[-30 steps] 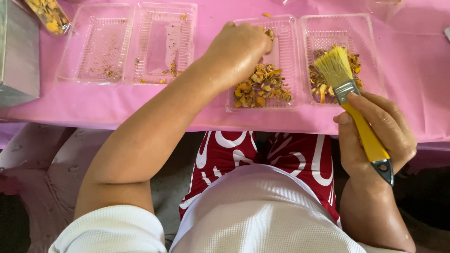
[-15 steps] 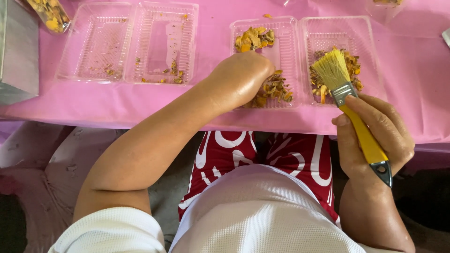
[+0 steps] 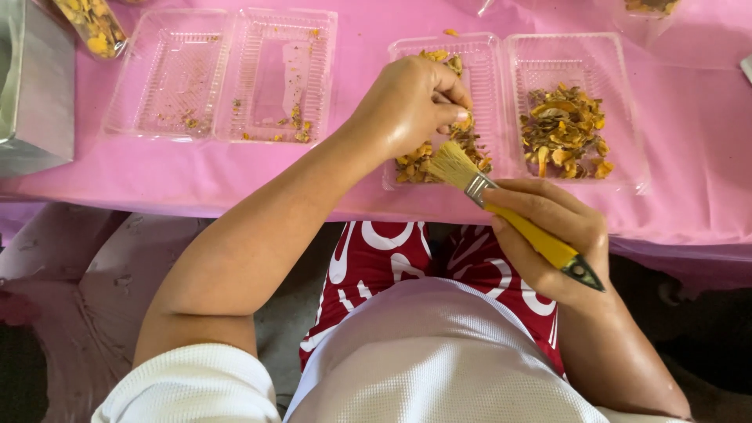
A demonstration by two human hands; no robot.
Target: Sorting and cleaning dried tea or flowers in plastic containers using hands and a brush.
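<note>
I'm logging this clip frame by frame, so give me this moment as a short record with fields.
left hand: pinching a yellow-orange piece over the near clear tray
right hand: gripping the yellow-handled brush, bristles at the left hand
right tray: pile of dried orange pieces
left trays: only crumbs
surface: pink tablecloth

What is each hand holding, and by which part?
Right hand grips the paintbrush by its yellow handle. Left hand pinches a small orange piece at its fingertips.
</note>
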